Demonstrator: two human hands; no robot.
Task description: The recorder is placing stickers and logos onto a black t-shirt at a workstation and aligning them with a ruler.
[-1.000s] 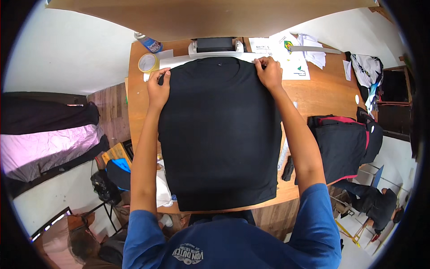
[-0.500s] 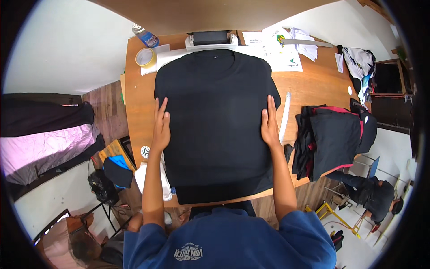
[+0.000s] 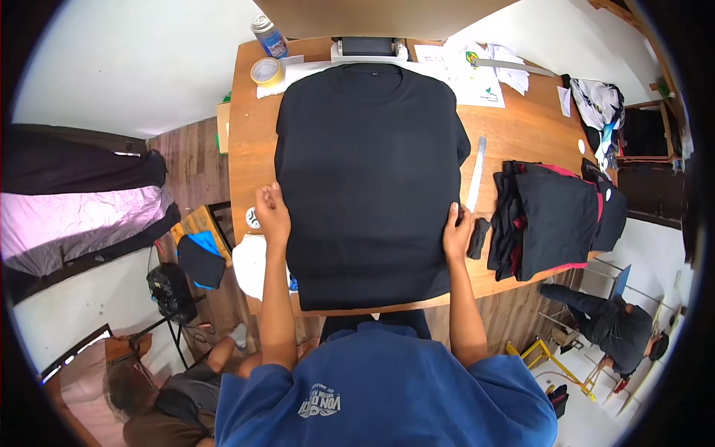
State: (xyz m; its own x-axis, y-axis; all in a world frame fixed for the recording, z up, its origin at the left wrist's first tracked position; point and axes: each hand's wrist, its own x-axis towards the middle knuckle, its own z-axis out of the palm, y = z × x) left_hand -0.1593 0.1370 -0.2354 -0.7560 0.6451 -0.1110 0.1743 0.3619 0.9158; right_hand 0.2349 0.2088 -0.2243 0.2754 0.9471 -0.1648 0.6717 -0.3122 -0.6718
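Brown wood makes up the surface (image 3: 536, 119), and clock hours here are read from the middle of what lies on it, twelve pointing away from the person. That centrepiece is a black T-shirt (image 3: 372, 186), spread flat, collar toward twelve and hem at six by the near edge. It lies between the two hands, its broad middle uncovered by either. Between three and four, apart from it, sits a stack of dark garments (image 3: 555, 216) with red trim. Printed white sheets (image 3: 475, 91) lie between one and two; a white-and-black device (image 3: 369, 48) stands at twelve, just beyond the collar.

The left grip (image 3: 272, 220) is between eight and nine, at the shirt's side edge, loosely half-curled; I cannot tell whether it has hold of any cloth. The right grip (image 3: 456, 237) is at four, thumb by the opposite edge, fingers partly bent just outside; whether fabric is pinched there I cannot tell. Past it, a pale ruler (image 3: 477, 175) lies at three. A blue spray can (image 3: 271, 39) stands at eleven, near a yellow tape roll (image 3: 278, 77).
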